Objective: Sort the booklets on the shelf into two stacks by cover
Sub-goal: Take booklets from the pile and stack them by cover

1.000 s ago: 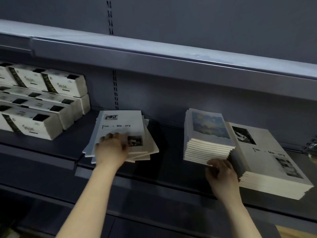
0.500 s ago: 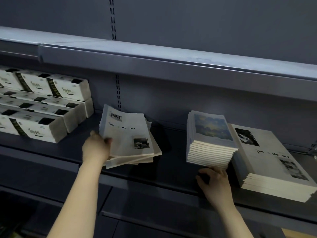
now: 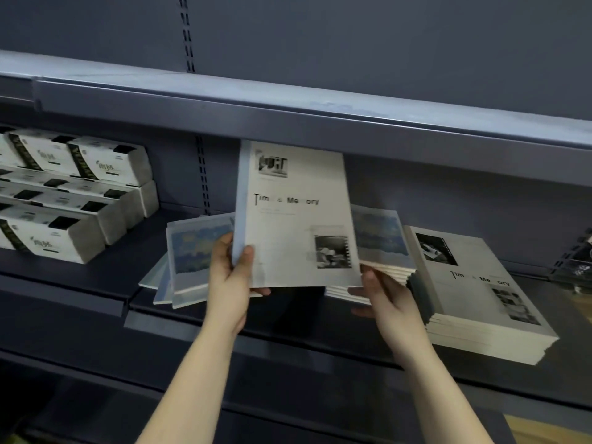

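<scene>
Booklet (image 3: 294,216), white "Time & Memory" cover, lifted off shelf (image 3: 96,277), near upright, centre frame. L hand (image 3: 229,274) pinches its lower-left edge, thumb on front, fingers behind. R hand (image 3: 384,296) at booklet's 5 o'clock corner, fingers loosely curled under it; grip unclear, blurred. Loose pile of blue-sky booklets (image 3: 192,254) at 9 o'clock from L hand, fanned, untidy. Blue-sky stack (image 3: 381,245) behind booklet at 3 o'clock, touching white-cover stack (image 3: 474,290) further right. White boxes (image 3: 70,193) far left, well apart.
</scene>
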`<state>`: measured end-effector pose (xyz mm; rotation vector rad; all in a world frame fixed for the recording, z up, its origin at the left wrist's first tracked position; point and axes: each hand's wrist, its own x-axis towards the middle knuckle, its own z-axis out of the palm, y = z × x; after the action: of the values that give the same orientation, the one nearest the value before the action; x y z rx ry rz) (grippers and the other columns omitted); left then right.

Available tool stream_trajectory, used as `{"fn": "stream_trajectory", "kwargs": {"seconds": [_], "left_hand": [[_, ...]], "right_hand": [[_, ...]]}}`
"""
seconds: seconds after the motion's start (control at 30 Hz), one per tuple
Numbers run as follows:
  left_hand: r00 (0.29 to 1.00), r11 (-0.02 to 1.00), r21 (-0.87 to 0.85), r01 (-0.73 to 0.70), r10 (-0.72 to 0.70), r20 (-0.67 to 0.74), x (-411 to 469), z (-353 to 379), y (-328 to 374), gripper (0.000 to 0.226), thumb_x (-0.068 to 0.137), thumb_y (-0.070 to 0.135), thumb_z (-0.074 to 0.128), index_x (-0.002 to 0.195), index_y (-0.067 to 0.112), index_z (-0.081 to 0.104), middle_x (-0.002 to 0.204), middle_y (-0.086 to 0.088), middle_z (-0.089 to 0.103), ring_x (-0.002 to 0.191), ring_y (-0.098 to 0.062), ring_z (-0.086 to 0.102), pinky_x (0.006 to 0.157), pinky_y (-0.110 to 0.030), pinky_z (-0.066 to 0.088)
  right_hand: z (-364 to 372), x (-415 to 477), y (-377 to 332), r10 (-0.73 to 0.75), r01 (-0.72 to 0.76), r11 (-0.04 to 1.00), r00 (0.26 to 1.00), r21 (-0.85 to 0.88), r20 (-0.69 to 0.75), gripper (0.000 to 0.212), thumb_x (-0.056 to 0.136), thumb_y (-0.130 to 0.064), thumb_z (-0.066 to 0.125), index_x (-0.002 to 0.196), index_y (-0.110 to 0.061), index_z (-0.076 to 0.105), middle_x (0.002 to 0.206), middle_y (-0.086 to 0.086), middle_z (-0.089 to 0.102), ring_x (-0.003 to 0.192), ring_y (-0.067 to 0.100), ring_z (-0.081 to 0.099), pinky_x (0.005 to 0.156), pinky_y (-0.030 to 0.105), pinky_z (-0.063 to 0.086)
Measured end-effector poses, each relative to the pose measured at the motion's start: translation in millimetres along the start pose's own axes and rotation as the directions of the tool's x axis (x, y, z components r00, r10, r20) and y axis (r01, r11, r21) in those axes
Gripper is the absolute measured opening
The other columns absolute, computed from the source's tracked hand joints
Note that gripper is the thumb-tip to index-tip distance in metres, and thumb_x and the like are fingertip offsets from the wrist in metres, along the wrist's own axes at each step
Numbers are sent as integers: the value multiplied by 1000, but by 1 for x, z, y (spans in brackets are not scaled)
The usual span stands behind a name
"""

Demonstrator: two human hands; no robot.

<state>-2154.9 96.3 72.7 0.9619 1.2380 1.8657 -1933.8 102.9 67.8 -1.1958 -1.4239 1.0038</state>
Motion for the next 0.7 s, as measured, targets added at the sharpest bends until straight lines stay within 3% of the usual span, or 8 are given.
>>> {"fn": "stream_trajectory", "kwargs": {"seconds": [0.1,0.23,0.3,0.4,0.5,0.6,0.63,0.7], "left_hand": [[995,999,-46,24,-19,97,-19,34,-3,18,97,16,48,113,26,45,102,0,60,75,-10,65,44,-26,49],[966,998,-35,53,-42,256,-41,71,-9,19,98,15,46,114,25,43,103,3,60,78,-7,67,50,-29,53],[932,995,-21,102,-88,351,-47,85,-12,21,97,18,47,118,19,42,107,0,60,83,-9,67,57,-34,57],[882,986,50,156,-162,442,-53,103,-25,23,99,33,38,115,20,49,105,-3,63,85,-16,67,66,-38,58],[878,940,339,-25,-141,457,-54,116,-51,28,100,38,35,94,26,60,88,3,66,78,-15,64,68,-30,53],[819,696,614,-372,-64,570,-52,125,-78,30,100,39,34,92,23,58,88,8,62,80,-9,58,74,-30,50],[802,604,658,-449,-53,595,-53,129,-85,30,100,39,33,95,22,57,92,8,60,82,-8,56,75,-32,49],[790,512,686,-517,-22,612,-56,135,-95,29,100,38,33,103,22,56,98,8,59,87,-9,55,76,-33,49]], "right_hand": [[-18,-1,-19,16,1,982,996,191,-90,16,93,-35,55,107,-30,61,103,-10,68,89,13,68,56,35,58],[-57,0,-19,12,16,975,992,222,-123,23,94,-8,52,114,-17,58,97,8,71,64,27,67,37,23,40],[-78,-2,-16,8,34,968,986,248,-165,23,95,-4,48,115,-10,59,91,9,70,55,20,62,36,21,35],[-111,-5,-8,61,21,958,959,286,-277,23,96,-4,46,108,-12,64,93,14,66,53,16,58,40,18,41],[-143,-10,0,106,1,962,920,273,-377,23,96,-7,47,109,-15,64,104,10,66,60,12,62,46,16,49],[-169,-16,7,108,-3,970,898,241,-426,25,97,-8,47,114,-16,63,103,6,69,59,10,62,46,15,49],[-177,-17,10,113,-7,972,892,237,-438,24,97,-8,47,113,-15,63,102,8,69,59,11,63,46,15,49],[-190,-19,16,129,-24,973,881,229,-456,24,97,-7,47,114,-12,62,103,12,68,64,16,62,46,15,50]]}}
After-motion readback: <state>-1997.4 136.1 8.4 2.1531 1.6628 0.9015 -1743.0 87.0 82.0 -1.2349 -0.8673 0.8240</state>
